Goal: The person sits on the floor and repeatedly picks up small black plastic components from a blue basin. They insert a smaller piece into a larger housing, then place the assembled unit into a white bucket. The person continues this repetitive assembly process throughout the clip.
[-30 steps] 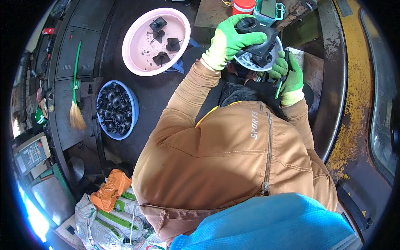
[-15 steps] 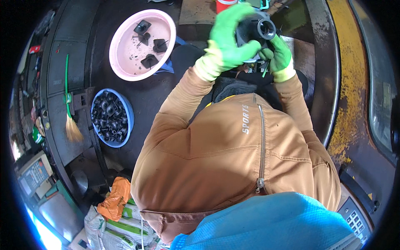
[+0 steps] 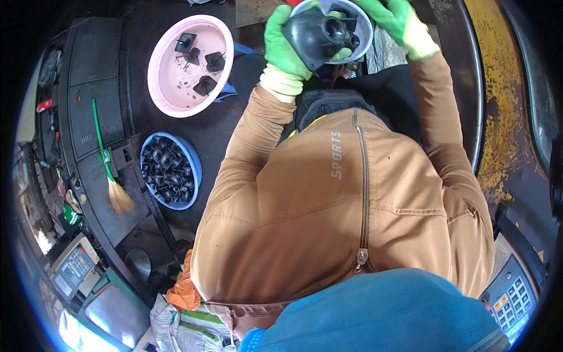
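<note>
At the top of the head view, my left hand (image 3: 280,47), in a green glove, grips a black moulded part (image 3: 314,38). The part has a domed body, a flared corner and a round hollow neck. Just behind it is a pale round bowl (image 3: 365,44) with more black pieces in it. My right hand (image 3: 396,22), also gloved in green, is at the bowl's right rim, apart from the held part. Its fingers look spread and hold nothing visible, though the upper edge of the picture cuts them off.
To the left, a pink basin (image 3: 157,76) holds several black pieces. A blue basin (image 3: 196,170) below it is heaped with small black parts. A green-handled broom (image 3: 120,196) leans by dark cabinets. A worn yellow machine frame (image 3: 498,88) stands at right; sacks (image 3: 199,328) lie lower left.
Both hands were together around the black part. Now my right hand has come off it and moved up and right, while my left hand has shifted left with the part, revealing the bowl.
</note>
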`<state>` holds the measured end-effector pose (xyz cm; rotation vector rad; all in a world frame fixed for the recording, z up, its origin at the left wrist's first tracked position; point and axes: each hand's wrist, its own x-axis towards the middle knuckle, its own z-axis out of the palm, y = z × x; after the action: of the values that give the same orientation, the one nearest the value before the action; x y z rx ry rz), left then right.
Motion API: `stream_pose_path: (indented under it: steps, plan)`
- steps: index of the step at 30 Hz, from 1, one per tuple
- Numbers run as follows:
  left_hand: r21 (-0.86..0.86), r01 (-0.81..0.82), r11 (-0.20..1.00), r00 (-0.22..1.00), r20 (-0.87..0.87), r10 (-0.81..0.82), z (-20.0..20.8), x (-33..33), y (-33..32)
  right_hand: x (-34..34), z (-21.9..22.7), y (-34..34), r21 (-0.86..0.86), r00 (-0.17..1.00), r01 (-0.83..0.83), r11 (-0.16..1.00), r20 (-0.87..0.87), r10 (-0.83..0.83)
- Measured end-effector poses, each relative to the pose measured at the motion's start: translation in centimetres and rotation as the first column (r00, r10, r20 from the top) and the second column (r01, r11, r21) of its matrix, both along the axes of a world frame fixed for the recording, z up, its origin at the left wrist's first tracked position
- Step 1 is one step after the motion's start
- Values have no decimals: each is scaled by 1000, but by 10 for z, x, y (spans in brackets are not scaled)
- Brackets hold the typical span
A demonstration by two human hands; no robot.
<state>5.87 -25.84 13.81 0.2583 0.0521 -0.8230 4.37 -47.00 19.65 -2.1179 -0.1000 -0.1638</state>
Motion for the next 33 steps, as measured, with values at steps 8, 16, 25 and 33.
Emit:
stream_pose_path:
  steps: [8, 16, 25, 33]
  plan:
    - [94, -108, 990, 993, 61, 103, -6, 15, 8, -27, -38, 4, -218, 956, -188, 957, 184, 230]
    - [89, -102, 991, 974, 213, 81, 10, 13, 5, -22, -29, 2, -646, 628, -82, 759, 558, 543]
    - [171, -288, 942, 919, 327, 221, 24, 11, 4, -26, -43, 18, -333, 847, -133, 933, 450, 281]
    - [128, -435, 891, 796, 518, 314, 35, 4, -4, -33, -55, 33, -165, 906, -157, 974, 368, 209]
